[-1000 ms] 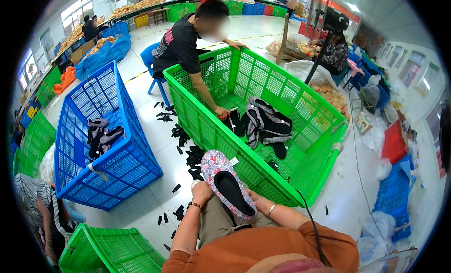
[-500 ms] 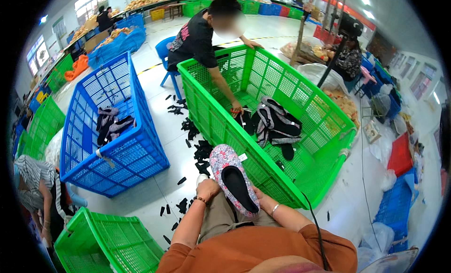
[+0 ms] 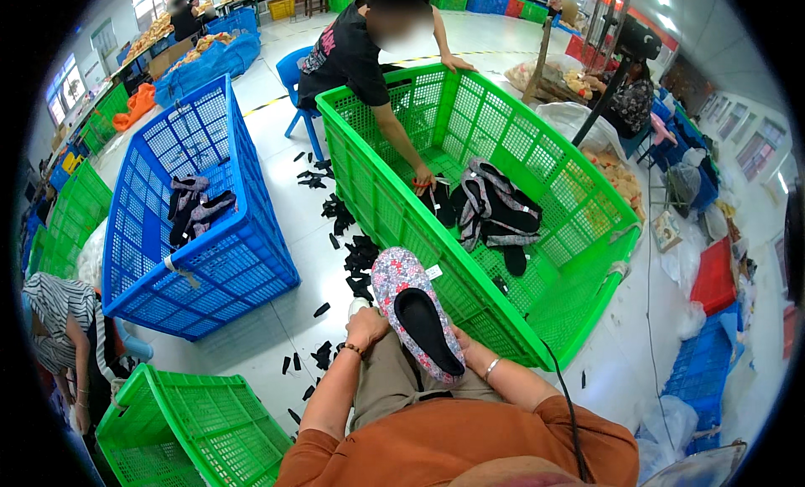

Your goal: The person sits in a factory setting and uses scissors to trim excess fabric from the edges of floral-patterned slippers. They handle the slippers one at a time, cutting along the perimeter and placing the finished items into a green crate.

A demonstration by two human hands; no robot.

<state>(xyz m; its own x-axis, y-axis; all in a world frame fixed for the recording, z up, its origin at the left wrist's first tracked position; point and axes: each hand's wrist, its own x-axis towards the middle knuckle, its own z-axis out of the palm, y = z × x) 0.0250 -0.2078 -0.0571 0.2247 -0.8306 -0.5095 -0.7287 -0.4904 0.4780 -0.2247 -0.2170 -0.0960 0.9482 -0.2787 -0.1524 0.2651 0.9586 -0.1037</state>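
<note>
A slipper (image 3: 402, 273) with a pink, grey and white floral upper and black lining lies over my lap, toe pointing away, a small white tag at its right edge. My right hand (image 3: 471, 353) is closed round its heel side, fingers partly underneath. On the other side my left hand (image 3: 366, 328) is curled against the slipper's edge, its fingertips hidden. Ahead stands a large green crate (image 3: 503, 311) holding a heap of black-lined slippers (image 3: 495, 206). A co-worker's hand (image 3: 423, 178) reaches down into that crate beside a dark slipper, with something small and orange-red in it.
A blue crate (image 3: 251, 273) with several slippers stands left, another green crate (image 3: 197, 428) lower left. Small black pieces (image 3: 360, 256) litter the floor between crates. A blue chair (image 3: 293, 72) stands behind the co-worker. A dark cable (image 3: 563, 395) hangs by my right arm.
The view has shifted slightly, so the crates sit a little differently. My hands and the slipper keep nearly the same pose. The co-worker's hand stays in the green crate.
</note>
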